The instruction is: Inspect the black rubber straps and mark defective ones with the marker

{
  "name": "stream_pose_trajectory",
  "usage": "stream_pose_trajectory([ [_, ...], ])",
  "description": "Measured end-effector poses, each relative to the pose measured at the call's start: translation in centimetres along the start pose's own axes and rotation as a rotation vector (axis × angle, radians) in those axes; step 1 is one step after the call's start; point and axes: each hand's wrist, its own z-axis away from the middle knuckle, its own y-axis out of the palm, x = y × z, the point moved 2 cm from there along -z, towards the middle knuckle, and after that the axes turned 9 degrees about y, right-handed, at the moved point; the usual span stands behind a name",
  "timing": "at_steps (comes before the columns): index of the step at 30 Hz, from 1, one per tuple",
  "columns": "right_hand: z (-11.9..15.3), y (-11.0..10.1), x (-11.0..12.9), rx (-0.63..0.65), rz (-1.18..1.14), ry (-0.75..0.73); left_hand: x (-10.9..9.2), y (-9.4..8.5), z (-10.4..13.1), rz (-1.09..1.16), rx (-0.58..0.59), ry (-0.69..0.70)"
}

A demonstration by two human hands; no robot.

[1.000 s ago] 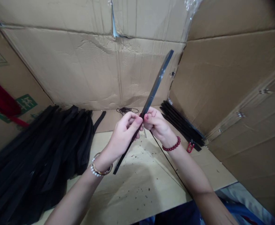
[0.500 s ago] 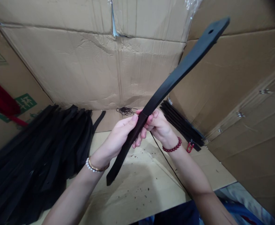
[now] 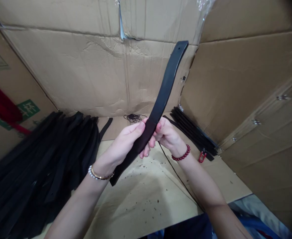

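Observation:
A long, curved black strap (image 3: 169,78) with a small hole near its upper end is held slantwise above the table. My left hand (image 3: 126,141) is closed on its lower half, thumb pressed flat on the face and fingers underneath. My right hand (image 3: 169,134) grips the strap's right edge near the middle, its fingertips partly hidden behind it. A thin dark cord (image 3: 172,164) runs from below my right hand towards the lower right; whether the fingers pinch it too is hidden.
Many black straps (image 3: 43,166) are heaped at the left. A smaller stack (image 3: 193,129) lies at the right, beside a red clip-like object (image 3: 202,156). Tangled dark cord (image 3: 133,118) rests at the back. Cardboard walls (image 3: 86,73) enclose the table (image 3: 126,212), which has dark crumbs scattered on it.
The strap's upper end has swung left and down, and the strap has twisted to show more of its face. Both hands keep almost the same place and grip.

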Motion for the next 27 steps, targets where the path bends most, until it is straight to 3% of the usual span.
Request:
stream_pose_trajectory([
  [8, -0.6, -0.3, 0.0, -0.168, 0.016, -0.074, 2.1, -0.1, -0.6, -0.292, -0.193, 0.171],
  [11, -0.6, -0.4, -0.3, -0.148, -0.012, -0.077, 1.8, -0.2, -0.4, -0.08, -0.123, 0.079],
  [14, -0.3, -0.3, -0.5, -0.041, 0.003, -0.036, 1.3, -0.1, -0.1, 0.224, 0.025, -0.077],
  [17, 0.0, -0.4, -0.4, 0.006, 0.039, -0.006, 1.3, 0.1, 0.1, 0.325, 0.144, -0.135],
  [19, 0.0, -0.5, -0.1, -0.028, 0.041, -0.014, 1.4, 0.2, 0.1, 0.212, 0.128, -0.09],
  [24, -0.1, -0.6, 0.8, -0.179, 0.041, -0.097, 1.1, 0.2, 0.3, -0.422, -0.133, 0.148],
  [27, 0.1, -0.6, 1.1, -0.195, 0.034, -0.116, 0.8, 0.5, 0.4, -0.419, -0.143, 0.16],
])
